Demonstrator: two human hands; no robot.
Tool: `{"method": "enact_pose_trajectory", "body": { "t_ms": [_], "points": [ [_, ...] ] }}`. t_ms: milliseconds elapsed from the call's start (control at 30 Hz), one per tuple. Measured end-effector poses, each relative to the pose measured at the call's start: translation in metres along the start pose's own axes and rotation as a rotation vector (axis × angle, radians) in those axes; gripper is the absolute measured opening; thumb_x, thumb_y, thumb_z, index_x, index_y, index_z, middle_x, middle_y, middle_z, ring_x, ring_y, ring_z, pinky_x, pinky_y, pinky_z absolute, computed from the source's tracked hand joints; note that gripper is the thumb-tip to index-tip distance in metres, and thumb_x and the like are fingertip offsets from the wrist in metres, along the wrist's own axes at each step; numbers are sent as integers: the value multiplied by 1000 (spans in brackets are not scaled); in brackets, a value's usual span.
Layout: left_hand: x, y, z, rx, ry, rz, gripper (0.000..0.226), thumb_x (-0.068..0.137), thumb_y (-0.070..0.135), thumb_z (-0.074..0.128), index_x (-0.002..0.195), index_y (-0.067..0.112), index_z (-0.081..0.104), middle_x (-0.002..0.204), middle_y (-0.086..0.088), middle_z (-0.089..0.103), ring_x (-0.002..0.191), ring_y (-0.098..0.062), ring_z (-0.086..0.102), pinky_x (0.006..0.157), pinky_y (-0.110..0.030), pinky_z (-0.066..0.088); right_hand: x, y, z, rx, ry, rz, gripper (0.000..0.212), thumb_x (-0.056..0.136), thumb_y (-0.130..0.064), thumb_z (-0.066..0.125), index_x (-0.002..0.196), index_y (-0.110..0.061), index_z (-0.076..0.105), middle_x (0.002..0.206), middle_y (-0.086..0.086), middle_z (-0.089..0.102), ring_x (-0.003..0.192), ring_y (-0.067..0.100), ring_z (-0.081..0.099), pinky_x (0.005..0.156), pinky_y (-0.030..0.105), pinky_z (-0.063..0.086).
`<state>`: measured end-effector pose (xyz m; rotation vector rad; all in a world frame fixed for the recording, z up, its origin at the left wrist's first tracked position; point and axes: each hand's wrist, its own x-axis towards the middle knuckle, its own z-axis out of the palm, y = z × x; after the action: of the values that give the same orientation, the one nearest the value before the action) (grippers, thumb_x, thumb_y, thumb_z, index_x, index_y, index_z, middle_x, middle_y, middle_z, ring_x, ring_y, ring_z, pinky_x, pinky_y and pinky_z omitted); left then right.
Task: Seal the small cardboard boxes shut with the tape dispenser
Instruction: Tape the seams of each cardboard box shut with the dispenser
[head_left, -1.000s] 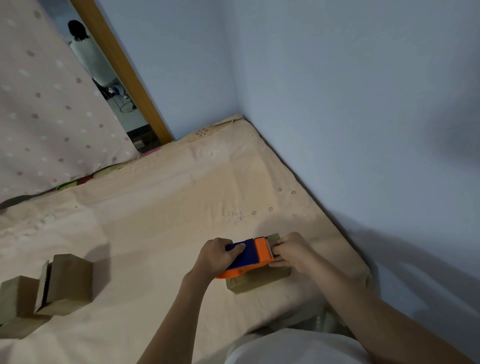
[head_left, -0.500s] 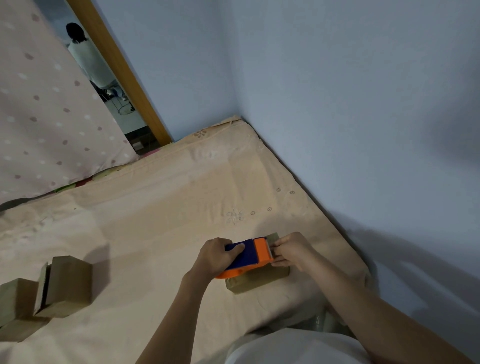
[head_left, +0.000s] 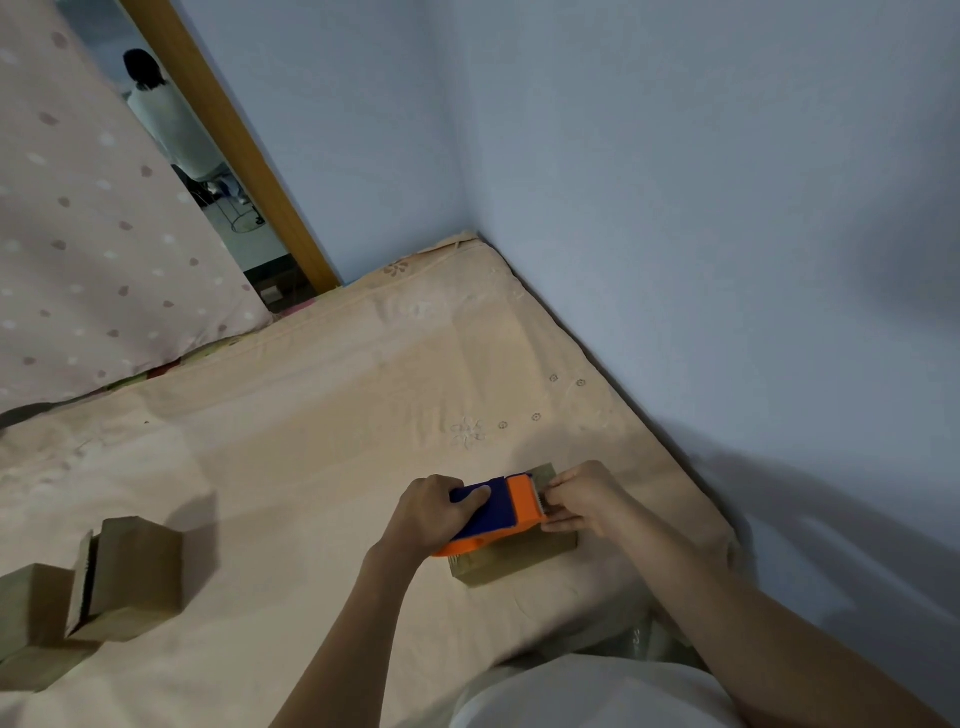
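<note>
Boxes: I have one on the bed under the tape dispenser my left hand grips, right hand pinching its tape end, others unsealed at left.

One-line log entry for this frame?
phase: taping | left hand: grips tape dispenser | right hand: at dispenser's front | cardboard box: under dispenser

A beige bedsheet meets blue walls, beside a dotted curtain and wooden doorframe
</note>
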<state>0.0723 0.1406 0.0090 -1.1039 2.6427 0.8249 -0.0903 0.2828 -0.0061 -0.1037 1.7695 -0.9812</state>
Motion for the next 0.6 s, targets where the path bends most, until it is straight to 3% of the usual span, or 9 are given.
{"method": "enact_pose_trajectory", "body": {
  "t_ms": [300, 600],
  "points": [
    [1, 5, -3, 18, -15, 24, 45, 97, 60, 46, 86, 22, 67, 74, 7, 68, 69, -11, 64, 63, -20, 45, 15, -9, 0, -172, 199, -60, 12, 88, -9, 74, 96, -3, 67, 82, 13, 72, 68, 24, 75, 73, 41, 64],
    [5, 10, -7, 28, -4, 38, 48, 97, 60, 45, 86, 20, 68, 72, 8, 66, 67, -10, 62, 60, -17, 43, 19, -18, -7, -255, 251, -62, 16, 86, -20, 79, 89, -7, 71, 77, 8, 74, 61, 15, 73, 62, 28, 62]
  ]
}}
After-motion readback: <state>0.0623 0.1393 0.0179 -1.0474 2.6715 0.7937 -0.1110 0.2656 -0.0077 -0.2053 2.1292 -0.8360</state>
